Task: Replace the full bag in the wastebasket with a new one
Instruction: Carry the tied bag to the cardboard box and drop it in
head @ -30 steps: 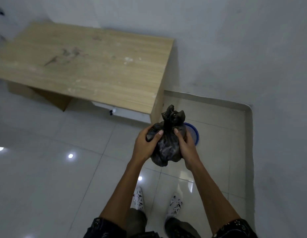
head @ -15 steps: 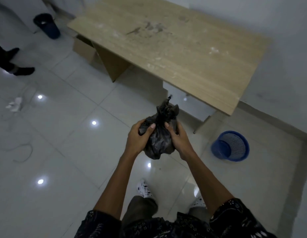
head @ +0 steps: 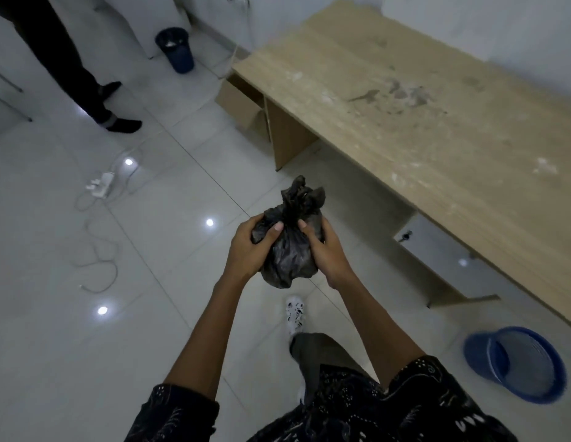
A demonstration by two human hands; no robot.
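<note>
Left hand (head: 246, 247) and right hand (head: 325, 247) clasp knotted bag (head: 287, 250)

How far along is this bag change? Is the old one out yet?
Done: the full black bag is out and knotted at the top, and the blue wastebasket stands with no bag in it. In hand: the left hand and right hand both grip the bag. Left: get rid of it and fit a new bag; none is in sight.

floor (head: 70, 346): white tile | blue wastebasket (head: 517, 365) | desk (head: 421, 106) | power strip (head: 102, 185) | dark bin (head: 177, 54)
</note>
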